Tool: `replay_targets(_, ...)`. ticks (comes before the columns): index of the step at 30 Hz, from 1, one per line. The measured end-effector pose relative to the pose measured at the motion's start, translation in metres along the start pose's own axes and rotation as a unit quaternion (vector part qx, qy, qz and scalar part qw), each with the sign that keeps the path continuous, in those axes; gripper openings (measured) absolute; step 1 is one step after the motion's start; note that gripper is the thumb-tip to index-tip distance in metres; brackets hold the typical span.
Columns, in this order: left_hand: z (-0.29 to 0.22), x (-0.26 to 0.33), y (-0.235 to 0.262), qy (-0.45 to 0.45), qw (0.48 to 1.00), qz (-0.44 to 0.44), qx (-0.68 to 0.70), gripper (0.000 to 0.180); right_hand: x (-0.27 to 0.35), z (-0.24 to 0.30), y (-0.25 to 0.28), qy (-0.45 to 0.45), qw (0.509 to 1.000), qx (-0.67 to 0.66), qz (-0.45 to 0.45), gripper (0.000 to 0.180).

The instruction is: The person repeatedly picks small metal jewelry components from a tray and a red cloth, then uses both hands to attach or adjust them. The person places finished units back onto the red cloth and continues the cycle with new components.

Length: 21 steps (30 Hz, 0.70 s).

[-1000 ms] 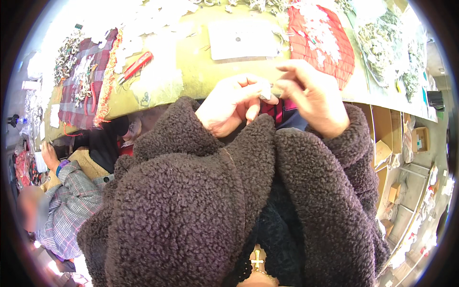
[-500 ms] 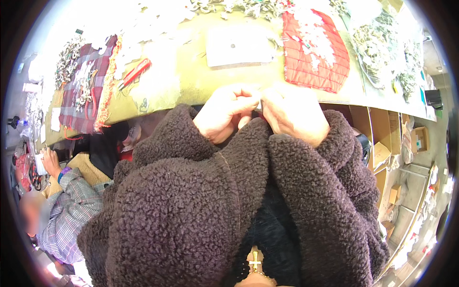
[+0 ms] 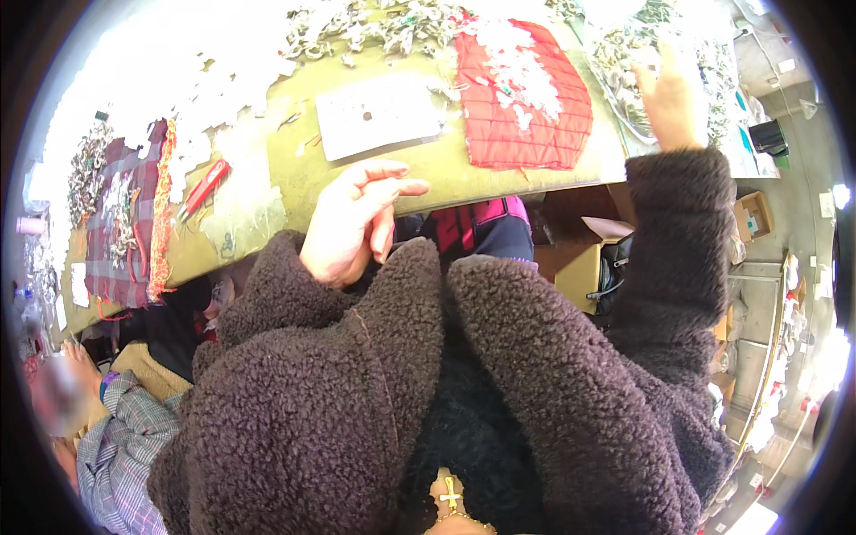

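My left hand hovers just off the table's front edge, below a white sheet. Its thumb and forefinger stretch out apart, the other fingers bend loosely, and nothing shows between them. My right hand is reached out over a pile of small pale greenish pieces on clear plastic at the right. Its thumb stands apart from the fingers, whose tips are washed out by glare. Between the hands lies a red quilted cloth with small white pieces heaped on it.
The yellowish table holds a red-handled cutter and a plaid cloth with red-handled pliers. More pale pieces lie along the back. A co-worker in a checked sleeve sits at left. Cardboard boxes are at right.
My hands, together before, have parted. The right one moved right and away to the pile on the plastic; the left one's fingers opened. The whole view shifted to the right.
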<state>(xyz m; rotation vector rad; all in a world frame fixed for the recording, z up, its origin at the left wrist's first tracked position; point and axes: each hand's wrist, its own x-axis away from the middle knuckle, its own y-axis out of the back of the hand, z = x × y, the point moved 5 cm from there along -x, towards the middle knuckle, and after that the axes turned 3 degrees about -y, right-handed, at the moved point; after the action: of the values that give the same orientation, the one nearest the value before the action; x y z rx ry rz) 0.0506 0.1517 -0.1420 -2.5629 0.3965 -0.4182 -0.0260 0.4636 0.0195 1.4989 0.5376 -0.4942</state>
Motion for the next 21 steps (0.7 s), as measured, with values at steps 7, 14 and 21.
replay_targets(7,0.005,0.003,0.006,-0.018,0.999,0.024,-0.017,0.018,0.040,0.102,-0.069,0.133,0.954,-0.244,0.112,0.026)
replay_targets(14,0.001,0.007,0.015,-0.022,0.999,0.039,-0.026,0.019,0.051,0.138,-0.110,-0.067,0.936,-0.252,0.237,0.028)
replay_targets(21,0.000,-0.002,-0.006,0.006,1.000,0.020,0.001,0.029,0.087,0.125,-0.068,-0.196,0.718,-0.634,0.209,0.020)
